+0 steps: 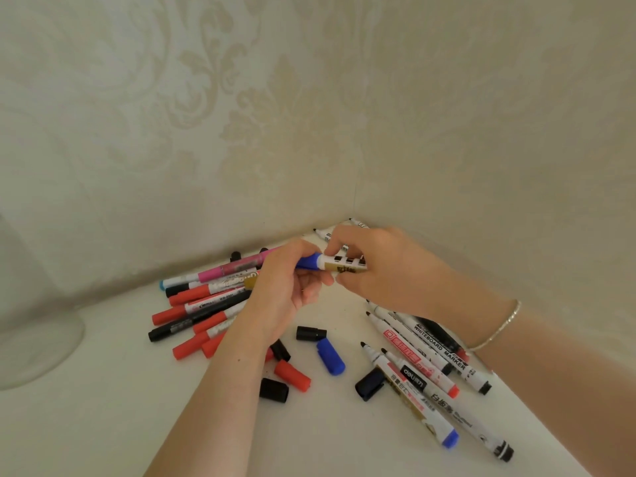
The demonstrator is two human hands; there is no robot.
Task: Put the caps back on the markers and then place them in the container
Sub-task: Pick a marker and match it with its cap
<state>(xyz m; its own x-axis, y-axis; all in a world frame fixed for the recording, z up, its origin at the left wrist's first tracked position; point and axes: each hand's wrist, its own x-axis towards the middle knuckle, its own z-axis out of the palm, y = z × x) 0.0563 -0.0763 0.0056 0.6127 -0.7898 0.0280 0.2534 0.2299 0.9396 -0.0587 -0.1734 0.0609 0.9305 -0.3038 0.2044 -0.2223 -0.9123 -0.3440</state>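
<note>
Both hands hold one white marker (pixel 339 264) level above the table corner. My left hand (pixel 287 290) grips its blue cap (pixel 309 262); my right hand (pixel 378 270) pinches the barrel. The cap sits on the marker's end. A pile of capped markers (pixel 203 304), red, black and pink, lies to the left. Several uncapped markers (pixel 423 366) lie to the right, under my right forearm. Loose caps lie between: a blue cap (pixel 330 357), a red cap (pixel 292 375), black caps (pixel 274 390) (pixel 310 333) and a dark navy cap (pixel 371 383).
A clear glass container (pixel 41 342) stands at the far left on the white table (pixel 103 425). Patterned walls meet in a corner behind the hands, with two more uncapped markers (pixel 325 234) lying in that corner.
</note>
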